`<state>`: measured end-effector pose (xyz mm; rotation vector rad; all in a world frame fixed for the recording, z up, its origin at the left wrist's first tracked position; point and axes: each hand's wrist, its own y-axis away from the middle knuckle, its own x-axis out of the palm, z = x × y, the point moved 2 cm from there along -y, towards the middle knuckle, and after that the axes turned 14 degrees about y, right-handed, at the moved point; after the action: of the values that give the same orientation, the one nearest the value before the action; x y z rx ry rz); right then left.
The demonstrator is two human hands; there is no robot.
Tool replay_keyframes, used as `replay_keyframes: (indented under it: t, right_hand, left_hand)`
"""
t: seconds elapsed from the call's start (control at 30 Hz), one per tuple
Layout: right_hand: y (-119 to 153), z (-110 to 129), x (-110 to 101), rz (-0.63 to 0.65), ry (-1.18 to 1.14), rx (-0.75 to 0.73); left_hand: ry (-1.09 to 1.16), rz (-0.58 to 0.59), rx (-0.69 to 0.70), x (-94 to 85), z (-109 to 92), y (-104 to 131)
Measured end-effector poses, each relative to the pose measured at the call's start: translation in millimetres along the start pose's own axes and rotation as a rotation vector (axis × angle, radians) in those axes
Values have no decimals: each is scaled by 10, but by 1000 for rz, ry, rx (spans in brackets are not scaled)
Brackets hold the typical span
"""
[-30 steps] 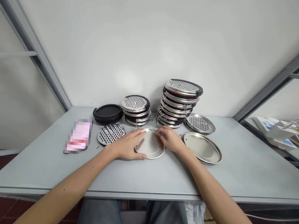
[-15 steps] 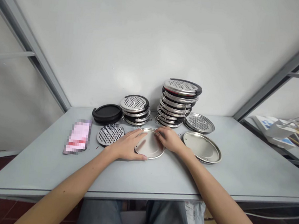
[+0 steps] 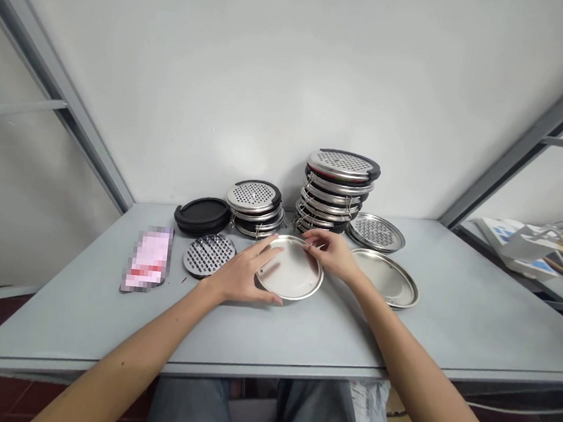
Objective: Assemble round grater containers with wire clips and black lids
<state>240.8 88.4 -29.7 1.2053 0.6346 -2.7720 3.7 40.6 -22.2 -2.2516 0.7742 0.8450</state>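
A shiny, shallow round metal lid (image 3: pixel 289 275) is between my hands, just above or on the table in front of me. My left hand (image 3: pixel 245 275) grips its left side, thumb at the near rim and fingers across the far left part. At the far right rim, my right hand (image 3: pixel 331 252) pinches the edge with bent fingers. To the right, partly behind my right wrist, lies a larger metal lid (image 3: pixel 389 280) with a raised rim. A slotted metal grater disc (image 3: pixel 209 255) rests left of my left hand.
Behind stand a tall stack of round graters with wire clips (image 3: pixel 338 190) and a shorter stack (image 3: pixel 254 208). Black round rings (image 3: pixel 202 215) sit at the left, a perforated metal disc (image 3: pixel 378 232) at the back right. A blurred pink packet (image 3: pixel 148 258) lies on the grey table (image 3: pixel 77 311).
The metal lid has shifted slightly right and appears tilted up toward me. My right hand has moved right along its rim, with its fingers more bent; my left hand stays on the left side.
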Motion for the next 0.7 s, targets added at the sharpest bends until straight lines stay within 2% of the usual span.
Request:
replay_keyframes:
  t: [0.1,0.2,0.43,0.53,0.6,0.7]
  right_hand:
    - [24,-17,-178,-22,-148,113]
    - [85,-137,-385,-100,-194,244]
    - [418,-731,-955,-504,-187,457]
    - [619,-976,-1145,-608,-146,616]
    - [722,-1111,-1214,-625,-139,685]
    - [805,-1276,-1238,-562,-106,716]
  left_hand:
    - [1,-26,64,-21,-54,-11]
    - [-15,-35,68,-32,-86,-9]
    - [-15,31,-20,49,-41,23]
    - [-6,47,-24,86,-26,27]
    - [-11,50,-21,97,-23,26]
    - [-14,33,-5,96,-19,22]
